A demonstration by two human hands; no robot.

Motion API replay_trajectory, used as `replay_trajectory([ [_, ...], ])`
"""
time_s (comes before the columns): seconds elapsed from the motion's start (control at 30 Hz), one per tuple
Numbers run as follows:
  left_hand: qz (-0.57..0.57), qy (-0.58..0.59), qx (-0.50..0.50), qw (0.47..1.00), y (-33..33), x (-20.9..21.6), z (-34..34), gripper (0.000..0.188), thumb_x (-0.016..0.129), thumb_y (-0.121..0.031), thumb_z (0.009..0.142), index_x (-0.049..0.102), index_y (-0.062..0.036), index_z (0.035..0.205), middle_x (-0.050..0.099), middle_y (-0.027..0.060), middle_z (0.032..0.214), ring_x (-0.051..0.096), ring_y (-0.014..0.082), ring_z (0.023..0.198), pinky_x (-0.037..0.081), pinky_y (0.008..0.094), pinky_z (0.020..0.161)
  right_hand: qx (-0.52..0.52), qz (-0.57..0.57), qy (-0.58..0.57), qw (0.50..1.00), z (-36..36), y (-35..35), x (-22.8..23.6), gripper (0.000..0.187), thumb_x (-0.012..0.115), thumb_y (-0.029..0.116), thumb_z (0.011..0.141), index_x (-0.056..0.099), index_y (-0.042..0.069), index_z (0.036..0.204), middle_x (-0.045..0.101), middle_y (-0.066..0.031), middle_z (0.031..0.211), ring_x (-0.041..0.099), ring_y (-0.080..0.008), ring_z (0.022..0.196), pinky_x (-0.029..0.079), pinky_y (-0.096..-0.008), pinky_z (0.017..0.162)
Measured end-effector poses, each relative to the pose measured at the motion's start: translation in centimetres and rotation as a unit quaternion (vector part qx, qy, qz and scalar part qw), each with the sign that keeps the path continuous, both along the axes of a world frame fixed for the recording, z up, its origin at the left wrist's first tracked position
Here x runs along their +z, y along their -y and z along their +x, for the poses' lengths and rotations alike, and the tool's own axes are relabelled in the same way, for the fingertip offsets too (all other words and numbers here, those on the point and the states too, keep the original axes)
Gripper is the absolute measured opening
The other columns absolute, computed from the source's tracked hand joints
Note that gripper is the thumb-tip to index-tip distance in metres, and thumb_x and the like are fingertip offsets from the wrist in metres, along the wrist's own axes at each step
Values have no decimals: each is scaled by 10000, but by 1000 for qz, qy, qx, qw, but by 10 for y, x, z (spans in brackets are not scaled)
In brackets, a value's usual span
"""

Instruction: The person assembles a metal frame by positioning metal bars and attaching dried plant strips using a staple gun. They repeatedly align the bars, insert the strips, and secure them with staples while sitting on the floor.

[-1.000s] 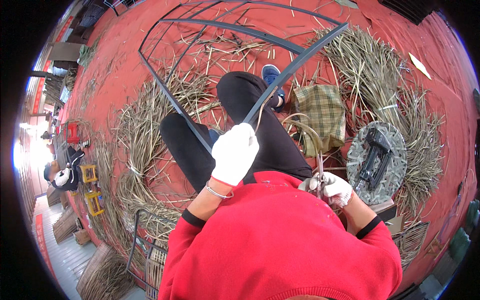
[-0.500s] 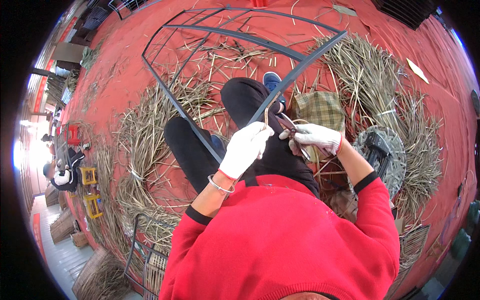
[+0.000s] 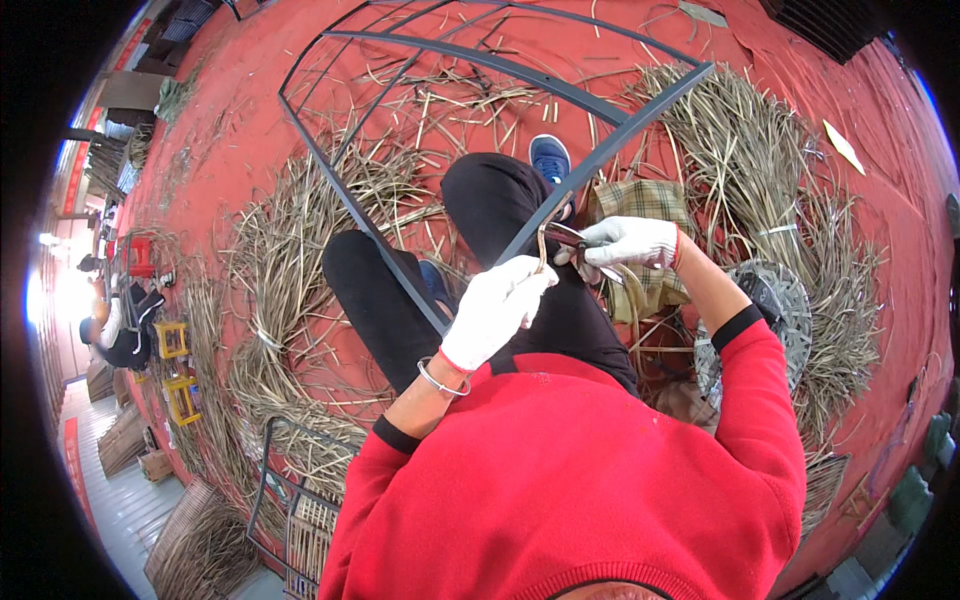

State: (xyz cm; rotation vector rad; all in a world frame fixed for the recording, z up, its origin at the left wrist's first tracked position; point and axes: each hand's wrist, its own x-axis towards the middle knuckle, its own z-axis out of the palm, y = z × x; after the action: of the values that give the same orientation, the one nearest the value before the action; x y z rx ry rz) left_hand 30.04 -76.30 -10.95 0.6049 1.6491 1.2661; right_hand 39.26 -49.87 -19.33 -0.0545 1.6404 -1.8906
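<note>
My left hand (image 3: 496, 308), in a white glove, is closed around a thin tan strip (image 3: 543, 247) that stands up from its fingers beside a dark grey metal frame (image 3: 590, 160). The frame leans across my lap, its lower corner near my left wrist. In my gloved right hand (image 3: 632, 243) is a scissor-like hand tool (image 3: 566, 235) with dark, slightly reddish arms. Its tip points left and meets or nearly meets the strip close to the frame bar; whether its jaws grip the strip is too small to tell.
Bundles of dry tan strips lie left (image 3: 280, 290) and right (image 3: 740, 150) on the red floor covering. A checked cloth (image 3: 640, 205) and a round patterned seat (image 3: 790, 320) are at my right. Another metal frame (image 3: 268, 470) stands lower left. Farther left, a person sits near yellow stools (image 3: 172, 340).
My right hand has risen and brought the tool left, up to the strip. My left hand keeps its hold. The frame appears slightly higher in view.
</note>
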Motion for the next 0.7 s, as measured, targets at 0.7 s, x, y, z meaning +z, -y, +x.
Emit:
replay_trajectory([
  [0.7,-27,-64,-39,997,4,1,-5,186,563,-171,1014,672,-21,1023,551,-24,658,482,41,559,386,218,532,-70,-48,-8,996,-11,18,-23,280,712,231,938,709,7,1106,586,19,724,542,-68,631,445,-226,573],
])
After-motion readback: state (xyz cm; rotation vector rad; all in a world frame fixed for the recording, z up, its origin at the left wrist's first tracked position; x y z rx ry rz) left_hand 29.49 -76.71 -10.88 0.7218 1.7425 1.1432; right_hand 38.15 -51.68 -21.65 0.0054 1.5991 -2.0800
